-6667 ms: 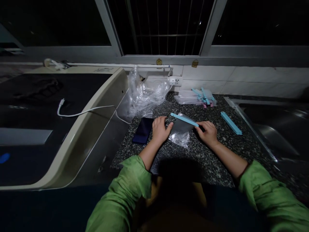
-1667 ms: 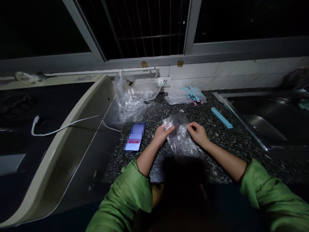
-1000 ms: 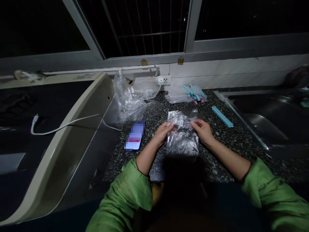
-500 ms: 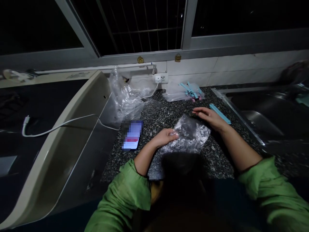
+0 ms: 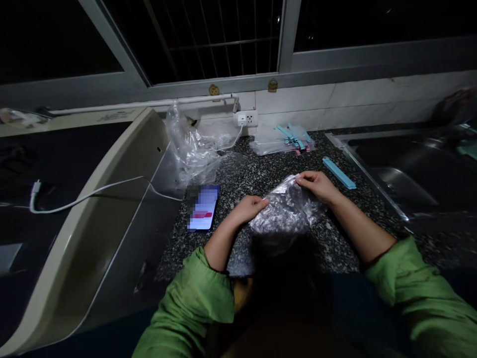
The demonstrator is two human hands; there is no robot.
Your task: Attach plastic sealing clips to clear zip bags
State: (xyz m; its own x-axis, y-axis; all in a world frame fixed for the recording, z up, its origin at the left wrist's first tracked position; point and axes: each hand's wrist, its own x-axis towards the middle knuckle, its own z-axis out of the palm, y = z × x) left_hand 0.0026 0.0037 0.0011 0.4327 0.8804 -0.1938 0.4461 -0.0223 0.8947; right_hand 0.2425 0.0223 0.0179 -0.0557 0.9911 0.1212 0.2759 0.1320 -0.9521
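A crinkled clear plastic bag (image 5: 285,211) is stretched between my two hands, low over the dark speckled counter (image 5: 238,181). My left hand (image 5: 250,209) pinches its left upper corner between thumb and fingers. At the other upper corner, my right hand (image 5: 316,186) has its thumb and fingertips closed on the plastic. The bag looks see-through, and I make out nothing inside it. Beyond my right hand lie several light-blue flat strips (image 5: 338,173) in a neat bundle. A phone (image 5: 204,208) with a lit screen rests to the left of my left hand.
A heap of clear plastic bags (image 5: 194,149) sits against the wall. By the socket (image 5: 251,118), another plastic bag (image 5: 264,144) lies under loose blue and pink strips (image 5: 294,137). A metal sink (image 5: 406,179) is at the right, a beige-edged appliance (image 5: 108,199) with a white cable (image 5: 100,191) at the left.
My right hand, apart from the bag with fingers stretched before, has come down and closed on its upper right corner. The bag's upper edge is now pulled straighter between both hands.
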